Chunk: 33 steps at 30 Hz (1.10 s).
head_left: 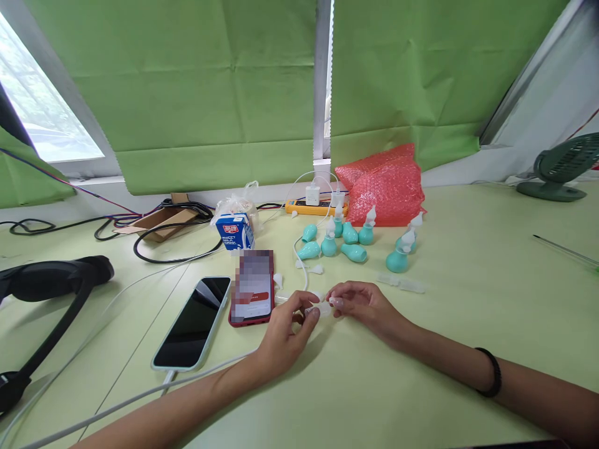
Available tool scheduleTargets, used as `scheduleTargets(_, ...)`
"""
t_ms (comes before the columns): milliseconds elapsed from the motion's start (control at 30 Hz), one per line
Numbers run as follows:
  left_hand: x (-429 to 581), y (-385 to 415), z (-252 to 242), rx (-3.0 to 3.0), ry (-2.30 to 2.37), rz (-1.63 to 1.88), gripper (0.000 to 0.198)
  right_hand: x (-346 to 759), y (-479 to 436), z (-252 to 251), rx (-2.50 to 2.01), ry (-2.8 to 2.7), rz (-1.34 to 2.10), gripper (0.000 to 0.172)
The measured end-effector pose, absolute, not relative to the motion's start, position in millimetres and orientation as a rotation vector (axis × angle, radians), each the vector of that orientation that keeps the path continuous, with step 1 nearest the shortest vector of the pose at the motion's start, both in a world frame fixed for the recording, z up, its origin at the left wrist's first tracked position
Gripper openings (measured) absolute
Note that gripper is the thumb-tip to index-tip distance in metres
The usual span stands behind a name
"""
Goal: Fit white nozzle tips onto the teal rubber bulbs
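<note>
My left hand [286, 330] pinches a small clear plastic piece [322, 308] between thumb and fingertips, just above the table. Close beside it, my right hand [367, 307] is closed at the fingertips on a small whitish piece [333, 301], whose kind is too small to make out. Beyond the hands stand teal squeeze bulbs with clear nozzles, one of them a front-right bulb [397, 260]. Several bare teal bulbs lie on their sides, among them a nearer one [354, 252]. Loose clear nozzle tips [316, 269] rest on the table between the bulbs and my hands.
Left of my hands lie a red-cased phone [272, 312] and a pale-cased phone [189, 330] with cables. Behind are a blue milk carton [235, 231], a yellow power strip [299, 209] and red bubble wrap [386, 187]. A clear plastic strip [401, 284] lies right; a green fan [556, 168] stands far right.
</note>
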<state>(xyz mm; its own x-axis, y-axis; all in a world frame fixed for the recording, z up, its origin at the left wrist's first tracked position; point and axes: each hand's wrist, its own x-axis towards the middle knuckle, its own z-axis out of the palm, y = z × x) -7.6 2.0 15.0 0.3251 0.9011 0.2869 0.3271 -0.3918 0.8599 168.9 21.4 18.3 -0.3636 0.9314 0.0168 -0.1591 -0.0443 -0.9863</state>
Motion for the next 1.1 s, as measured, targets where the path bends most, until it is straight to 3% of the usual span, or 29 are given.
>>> scheduleTargets(400, -7, 5, 13, 1.606, 1.004, 0.973, 0.024, 167, 14, 14, -0.759, -1.599, 1.171, 0.005)
scheduleTargets(633, -7, 9, 11, 1.546, 1.049, 0.929, 0.027, 165, 10, 17, -0.708, -1.85, 0.803, 0.007)
scheduleTargets(1100, -7, 7, 11, 1.555, 0.988, 0.962, 0.022, 167, 12, 16, -0.722, -1.929, 0.571, 0.012)
